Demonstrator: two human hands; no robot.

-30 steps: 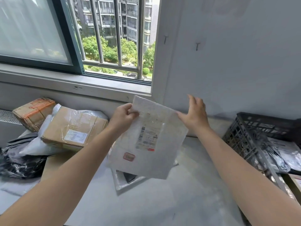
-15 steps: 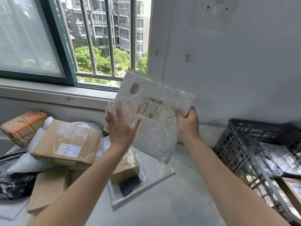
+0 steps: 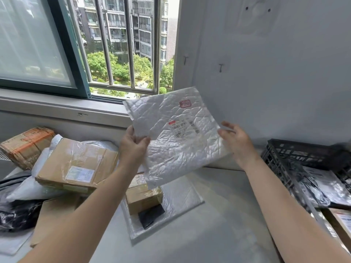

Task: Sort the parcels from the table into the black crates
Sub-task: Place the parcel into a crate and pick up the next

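While I hold this one up: I should read the shipping label point(image 3: 183, 128) first, and only then pick a crate.
Left hand point(image 3: 133, 147): thumb on top and fingers curled under, pinching the lower left edge of the white bubble mailer point(image 3: 167, 149); it seems to carry all the weight.
Right hand point(image 3: 236, 143): fingers spread and loose, gripping nothing, right at the mailer's right edge; I cannot tell whether my palm touches it.
Where the mailer is: in the air above the table point(image 3: 218, 215), in front of the windowsill, tilted, printed face towards me.
Doing it well: I would bring my right hand onto the free edge so the sheet stops sagging, keep the label level to my eyes, then carry it right and lay it flat in the black crate point(image 3: 303, 154) rather than toss it.
Look: white, glossy, heavily crinkled, thin and flat; a barcode label near the middle, a red stamp point(image 3: 184, 103) near the top edge; the print is too blurred to read.
Handling: probably light and limp, so one corner pinch lets it droop.
Crate: black lattice, with grey and white bags already inside.
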